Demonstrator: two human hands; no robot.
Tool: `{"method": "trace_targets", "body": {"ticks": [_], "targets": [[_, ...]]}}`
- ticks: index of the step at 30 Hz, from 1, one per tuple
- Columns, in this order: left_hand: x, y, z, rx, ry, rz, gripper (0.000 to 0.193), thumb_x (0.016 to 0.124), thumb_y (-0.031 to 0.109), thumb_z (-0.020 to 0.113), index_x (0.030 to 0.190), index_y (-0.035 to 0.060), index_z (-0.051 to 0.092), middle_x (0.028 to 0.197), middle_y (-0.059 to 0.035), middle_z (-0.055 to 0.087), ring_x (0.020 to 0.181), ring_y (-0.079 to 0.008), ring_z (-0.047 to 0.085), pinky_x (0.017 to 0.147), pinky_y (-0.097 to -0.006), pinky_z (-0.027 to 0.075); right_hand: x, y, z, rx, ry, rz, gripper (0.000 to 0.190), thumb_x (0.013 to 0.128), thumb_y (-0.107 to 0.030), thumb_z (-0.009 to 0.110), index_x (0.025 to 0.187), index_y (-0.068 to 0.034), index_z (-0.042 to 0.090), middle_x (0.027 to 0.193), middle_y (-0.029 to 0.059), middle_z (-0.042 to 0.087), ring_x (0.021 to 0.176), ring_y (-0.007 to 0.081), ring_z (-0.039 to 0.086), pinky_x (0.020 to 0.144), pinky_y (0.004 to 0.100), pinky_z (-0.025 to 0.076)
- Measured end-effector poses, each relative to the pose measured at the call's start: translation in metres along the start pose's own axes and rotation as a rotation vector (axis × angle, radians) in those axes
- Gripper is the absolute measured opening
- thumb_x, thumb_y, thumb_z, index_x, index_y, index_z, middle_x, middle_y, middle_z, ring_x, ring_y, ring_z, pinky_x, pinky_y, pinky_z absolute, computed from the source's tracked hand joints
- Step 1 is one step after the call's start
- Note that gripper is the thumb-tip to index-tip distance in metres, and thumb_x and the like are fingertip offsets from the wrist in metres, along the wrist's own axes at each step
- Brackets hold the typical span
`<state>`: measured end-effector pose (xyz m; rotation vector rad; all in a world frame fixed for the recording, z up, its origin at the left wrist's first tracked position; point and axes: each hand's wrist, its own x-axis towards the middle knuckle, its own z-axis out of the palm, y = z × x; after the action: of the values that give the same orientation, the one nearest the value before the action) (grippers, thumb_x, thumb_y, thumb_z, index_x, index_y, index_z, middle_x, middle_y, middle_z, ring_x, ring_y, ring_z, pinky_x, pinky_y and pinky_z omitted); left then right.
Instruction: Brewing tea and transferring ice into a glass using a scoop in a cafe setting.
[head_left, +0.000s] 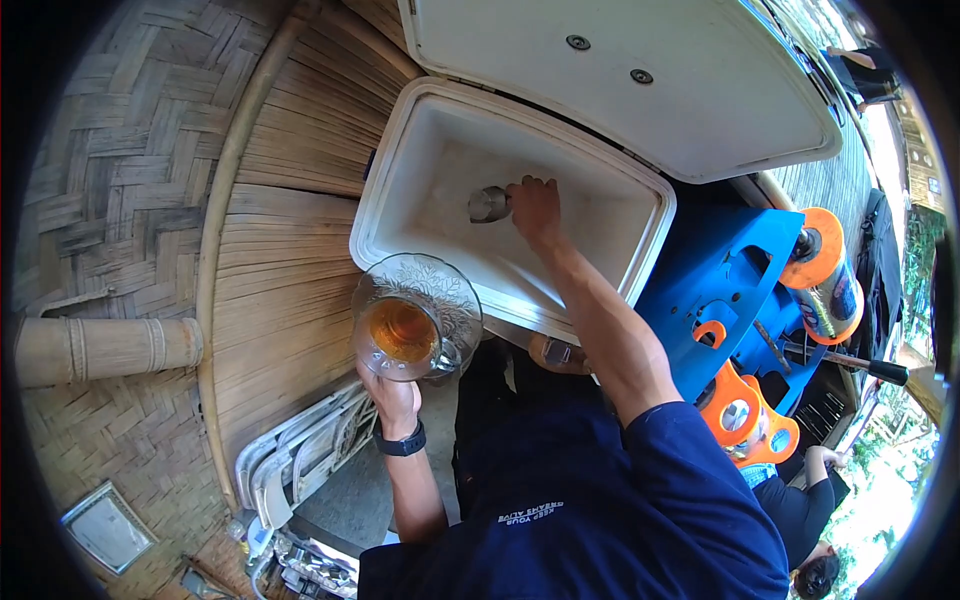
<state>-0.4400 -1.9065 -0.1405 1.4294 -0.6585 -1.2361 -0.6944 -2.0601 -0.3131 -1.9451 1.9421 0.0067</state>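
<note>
My left hand (391, 394), with a dark band on its wrist, supports a clear patterned glass saucer (456, 311) from below. On the saucer stands a glass cup (403, 334) of amber drink, its handle toward my body. The saucer is just outside the near left corner of an open white cooler box (375, 202). Reaching into the box, my right hand (536, 206) grips a small metal scoop or cup (489, 204). The fingertips are partly hidden behind the hand. The cooler's lid (600, 112) is raised along the far side.
Right of the cooler stands a blue frame (675, 277) with orange-ended cylinders (825, 277) and a black-handled lever (889, 372). Slatted panelling (292, 247) borders the left side, with folded chairs (300, 457) below. One person (802, 495) is at lower right, another (862, 75) at upper right.
</note>
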Motion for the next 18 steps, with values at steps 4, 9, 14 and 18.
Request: {"method": "trace_targets", "body": {"ticks": [4, 9, 14, 18], "targets": [[-0.002, -0.002, 0.005, -0.015, 0.036, 0.017, 0.035, 0.097, 0.02, 0.057, 0.126, 0.0014, 0.05, 0.12, -0.0078, 0.058, 0.108, -0.0165, 0.056, 0.096, -0.0324, 0.043, -0.006, -0.008, 0.012, 0.088, 0.121, -0.057, 0.008, 0.08, -0.015, 0.069, 0.088, -0.014, 0.069, 0.089, 0.0073, 0.064, 0.093, 0.0259, 0.061, 0.084, 0.0433, 0.04], [-0.004, 0.001, 0.008, -0.007, -0.021, -0.002, 0.033, 0.097, 0.02, 0.057, 0.124, 0.0011, 0.053, 0.118, -0.0073, 0.059, 0.108, -0.0158, 0.056, 0.095, -0.0323, 0.044, 0.002, -0.004, 0.026, 0.272, 0.089, -0.198, 0.01, 0.081, -0.017, 0.069, 0.089, -0.012, 0.067, 0.089, 0.0056, 0.063, 0.094, 0.0253, 0.06, 0.084, 0.0416, 0.04], [-0.007, 0.007, 0.006, 0.005, 0.003, 0.007, 0.032, 0.098, 0.019, 0.056, 0.123, 0.0005, 0.053, 0.117, -0.0076, 0.06, 0.107, -0.0157, 0.056, 0.095, -0.0326, 0.045, 0.004, -0.002, 0.024, 0.398, -0.059, -0.085, 0.008, 0.08, -0.014, 0.07, 0.086, -0.011, 0.069, 0.089, 0.0063, 0.068, 0.09, 0.0265, 0.064, 0.083, 0.0422, 0.046], [-0.005, 0.009, 0.001, 0.009, 0.009, -0.009, 0.031, 0.098, 0.018, 0.055, 0.124, 0.0001, 0.053, 0.117, -0.0078, 0.06, 0.107, -0.0162, 0.057, 0.094, -0.0323, 0.045, 0.006, 0.019, 0.03, 0.545, -0.228, 0.043, 0.012, 0.079, -0.016, 0.072, 0.089, -0.01, 0.071, 0.092, 0.0079, 0.071, 0.089, 0.0249, 0.068, 0.082, 0.0387, 0.051]]}}
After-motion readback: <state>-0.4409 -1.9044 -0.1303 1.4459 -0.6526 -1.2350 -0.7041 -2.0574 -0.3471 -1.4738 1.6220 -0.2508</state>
